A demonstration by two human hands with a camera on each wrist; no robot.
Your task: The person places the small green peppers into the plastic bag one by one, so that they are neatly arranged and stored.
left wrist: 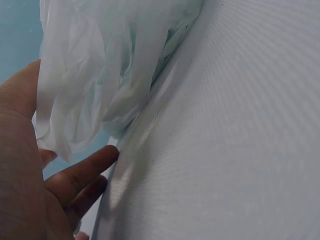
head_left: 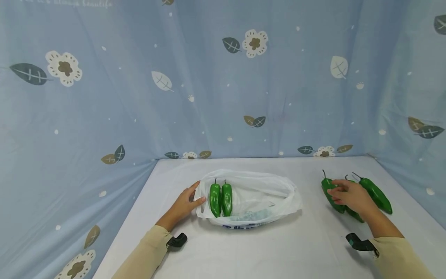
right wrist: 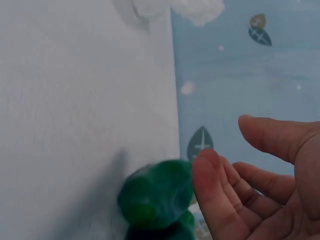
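A white plastic bag lies on the table with its mouth spread, two green chili peppers side by side at its left end. My left hand is at the bag's left edge, thumb over the rim. In the left wrist view, the other fingers stretch out loosely below the plastic. On the right, my right hand hovers over three more green chili peppers, partly covering two. In the right wrist view, thumb and fingers stand apart beside a blurred pepper, with nothing between them.
A white cloth covers the table. Behind it and at both sides hangs a blue curtain printed with leaves and flowers. Each wrist bears a small black device.
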